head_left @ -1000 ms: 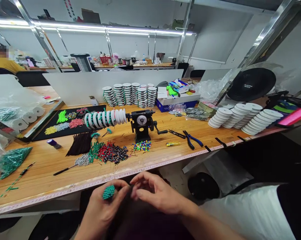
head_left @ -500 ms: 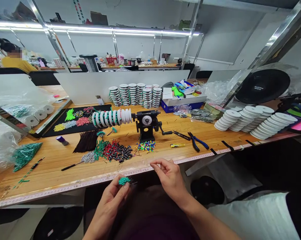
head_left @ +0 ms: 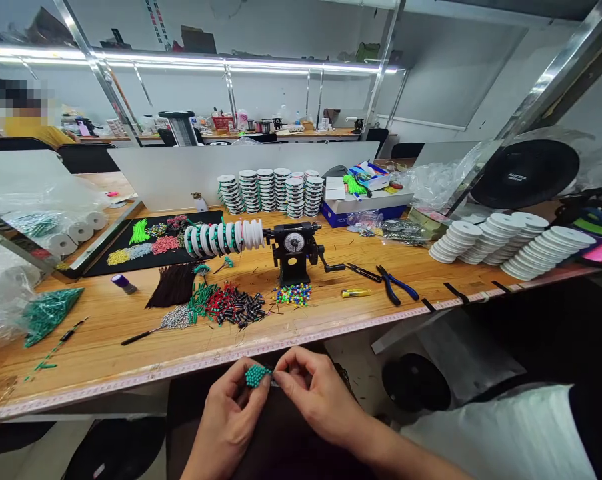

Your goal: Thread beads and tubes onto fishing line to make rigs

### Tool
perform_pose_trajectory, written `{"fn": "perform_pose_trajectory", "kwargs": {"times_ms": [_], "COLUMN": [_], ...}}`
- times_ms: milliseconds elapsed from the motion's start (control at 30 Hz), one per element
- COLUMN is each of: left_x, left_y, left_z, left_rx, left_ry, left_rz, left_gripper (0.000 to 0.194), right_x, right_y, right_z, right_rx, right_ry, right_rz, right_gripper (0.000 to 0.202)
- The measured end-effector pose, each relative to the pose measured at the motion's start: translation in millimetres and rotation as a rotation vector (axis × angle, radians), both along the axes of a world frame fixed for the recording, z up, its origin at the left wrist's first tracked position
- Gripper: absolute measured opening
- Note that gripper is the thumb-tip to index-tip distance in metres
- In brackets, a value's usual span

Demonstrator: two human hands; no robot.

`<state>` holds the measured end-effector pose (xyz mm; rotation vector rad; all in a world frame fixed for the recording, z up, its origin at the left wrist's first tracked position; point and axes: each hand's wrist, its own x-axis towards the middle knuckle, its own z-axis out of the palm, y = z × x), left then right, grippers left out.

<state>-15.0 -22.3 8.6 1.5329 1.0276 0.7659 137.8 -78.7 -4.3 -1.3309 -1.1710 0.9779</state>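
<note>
Head camera: a pale wall [head_left: 275, 87] with a lit strip lamp [head_left: 181, 62] closes the room, and a person in a yellow top [head_left: 35, 131] sits at the far left. Nearer, a wood-grain workbench [head_left: 325, 311] crosses the view, backed by a smooth white partition [head_left: 165, 175].

On the bench, a flat black mat [head_left: 153, 263] carries heaps of coloured bits. Leaning stacks of white plastic discs [head_left: 548, 252] stand at the right; wound spools [head_left: 265, 191] rise in columns along the partition. In the middle, a black metal hand-crank winder [head_left: 291, 243] has a round dial, with a row of white reels [head_left: 225, 237] on its shaft. Smaller are the blue-handled pliers [head_left: 395, 283], a sheaf of dark fine strands [head_left: 171, 287], a loose pile of black, red and green tubes [head_left: 235, 307] and glossy round multicoloured beads [head_left: 293, 294].

A pink measuring tape [head_left: 191, 370] runs along the front edge. The hands work just in front of that edge, with the floor below. The left hand [head_left: 235, 407] has thumb and fingers closed around a green-tipped bundle [head_left: 255, 376], its knobbly head facing up. The right hand [head_left: 318, 393] has thumb and forefinger pinched together beside it; whether a strand lies between them is too small to tell.
</note>
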Motion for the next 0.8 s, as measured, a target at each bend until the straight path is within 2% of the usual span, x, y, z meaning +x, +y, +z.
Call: {"fn": "perform_pose_trajectory", "kwargs": {"times_ms": [100,200,367,533,667,800], "left_x": [-3,-6,-2,1,1,1], "left_y": [4,7,6,2,1,3], "left_z": [-6.8,-8.9,3.1,12.6,11.0,8.4], "left_rx": [0.042,0.012,-0.095,-0.155,-0.176,-0.183], "left_ry": [0.030,0.031,0.016,0.003,-0.030,-0.035], "left_rz": [-0.046,-0.075,-0.083,-0.047,-0.064,-0.088], "left_gripper": [0.025,0.028,0.032,0.033,0.033,0.035], "right_x": [1,4,9,9,8,5], "right_y": [-2,-1,3,2,0,1], "right_z": [-0.7,-7.9,-17.1,-13.8,-8.8,-7.2], "right_rx": [0.040,0.040,0.076,0.091,0.106,0.111], "right_ry": [-0.023,-0.036,-0.017,-0.029,0.023,0.178], "right_rz": [-0.019,-0.053,-0.053,-0.050,-0.036,0.009], "right_gripper": [0.015,0.017,0.017,0.017,0.017,0.016]}}
